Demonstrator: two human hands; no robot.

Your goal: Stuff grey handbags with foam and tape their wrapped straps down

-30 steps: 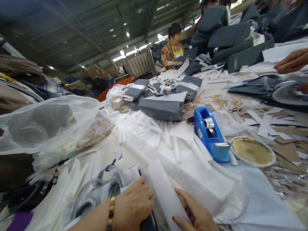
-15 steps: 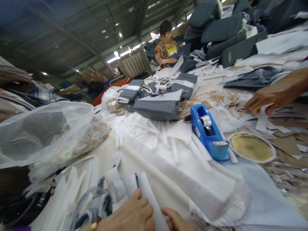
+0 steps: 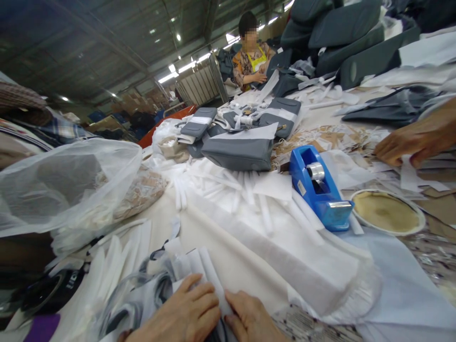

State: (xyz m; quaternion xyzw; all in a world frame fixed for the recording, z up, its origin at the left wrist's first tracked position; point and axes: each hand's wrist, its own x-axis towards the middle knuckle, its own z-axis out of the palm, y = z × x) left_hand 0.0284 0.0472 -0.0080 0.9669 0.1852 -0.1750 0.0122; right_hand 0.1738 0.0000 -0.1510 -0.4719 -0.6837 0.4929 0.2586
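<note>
At the bottom of the view my left hand [image 3: 187, 308] lies over a dark piece wrapped in white sheet [image 3: 203, 263], its fingers bent and pressed together on it. My right hand [image 3: 251, 313] pinches the right edge of the same white wrapping, thumb and fingers close to the left hand. Between the hands a dark grey strip shows under the white; the rest is hidden. Just left of my left hand lie grey straps with clear plastic and white wrapping [image 3: 156, 289].
A blue tape dispenser [image 3: 309, 185] stands at right, beside a round tin [image 3: 388, 211]. Grey bags [image 3: 238, 152], white rolled strips [image 3: 249, 187] and a clear plastic bag [image 3: 71, 185] surround the work spot. A co-worker's hand [image 3: 416, 137] reaches in from the right; another person [image 3: 251, 57] works behind.
My right hand has come further into view and closed on the wrapping's edge. My left hand's fingers have spread forward over it. The whole view has shifted slightly.
</note>
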